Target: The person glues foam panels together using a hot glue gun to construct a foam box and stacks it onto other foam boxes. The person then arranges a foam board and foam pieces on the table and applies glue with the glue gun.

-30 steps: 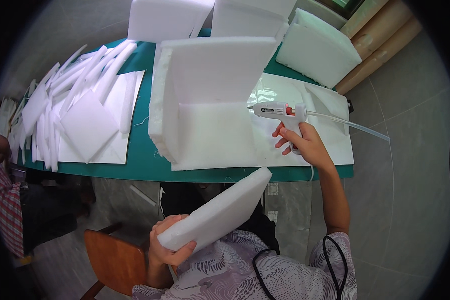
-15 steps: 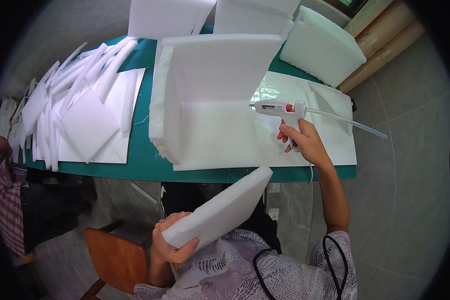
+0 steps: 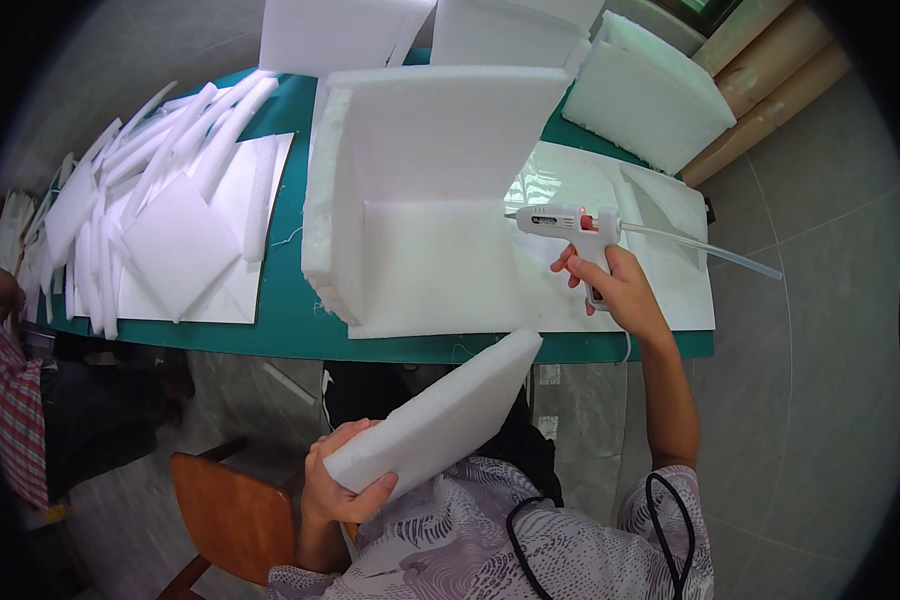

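Observation:
My right hand (image 3: 625, 288) is closed round the grip of a white glue gun (image 3: 555, 222), its nozzle pointing left. A long clear glue stick (image 3: 705, 246) sticks out of its back. My left hand (image 3: 348, 475) grips the lower end of a thick white foam panel (image 3: 435, 415), tilted in front of my body below the table edge. Just beyond, on the table, stands a partly built white foam box (image 3: 332, 190) with a bottom, a left wall and a back wall. The gun's nozzle hovers by the right side of the box and does not appear to touch it.
The green table (image 3: 290, 225) bears a heap of white foam strips (image 3: 160, 150) on the left and white boards underneath. More foam pieces (image 3: 650, 95) stand at the back. A wooden chair (image 3: 232, 515) is at my lower left. Another person's checked sleeve (image 3: 15, 420) shows at far left.
The glue gun and my right hand have shifted slightly right and down. My left hand still holds the foam panel, almost unmoved.

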`<state>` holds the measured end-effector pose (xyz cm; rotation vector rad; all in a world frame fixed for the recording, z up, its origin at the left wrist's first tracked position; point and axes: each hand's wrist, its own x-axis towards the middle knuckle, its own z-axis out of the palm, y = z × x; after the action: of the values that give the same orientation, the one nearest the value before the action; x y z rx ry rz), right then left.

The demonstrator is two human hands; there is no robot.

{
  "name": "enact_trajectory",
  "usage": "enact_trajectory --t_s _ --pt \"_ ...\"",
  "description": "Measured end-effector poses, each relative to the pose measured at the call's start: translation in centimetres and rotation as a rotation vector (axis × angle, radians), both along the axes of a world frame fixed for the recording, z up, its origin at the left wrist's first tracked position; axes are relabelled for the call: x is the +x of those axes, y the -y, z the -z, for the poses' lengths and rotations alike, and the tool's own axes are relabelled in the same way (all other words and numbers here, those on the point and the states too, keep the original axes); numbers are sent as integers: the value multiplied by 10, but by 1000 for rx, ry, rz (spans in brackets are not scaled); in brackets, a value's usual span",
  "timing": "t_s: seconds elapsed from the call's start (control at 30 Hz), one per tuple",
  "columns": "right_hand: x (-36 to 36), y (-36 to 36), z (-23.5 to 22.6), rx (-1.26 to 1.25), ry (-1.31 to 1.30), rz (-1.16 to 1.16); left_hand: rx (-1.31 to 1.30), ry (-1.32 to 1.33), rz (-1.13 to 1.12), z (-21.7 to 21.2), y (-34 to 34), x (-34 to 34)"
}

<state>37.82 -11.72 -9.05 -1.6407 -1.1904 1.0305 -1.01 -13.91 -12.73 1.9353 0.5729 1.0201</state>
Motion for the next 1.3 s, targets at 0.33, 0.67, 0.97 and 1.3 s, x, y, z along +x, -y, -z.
enact_trajectory --t_s 0.33,0.67,0.97,1.3 --pt "-6 25 -8 -65 -59 -53 -1 -2 -6 1 1 1" --pt "-5 32 -4 -111 -43 13 -12 0 3 1 1 0" --pt "-8 39 -7 -131 3 28 -14 4 -3 2 3 0" --pt "-8 63 -14 -139 -49 -111 0 -21 -2 -1 3 1"
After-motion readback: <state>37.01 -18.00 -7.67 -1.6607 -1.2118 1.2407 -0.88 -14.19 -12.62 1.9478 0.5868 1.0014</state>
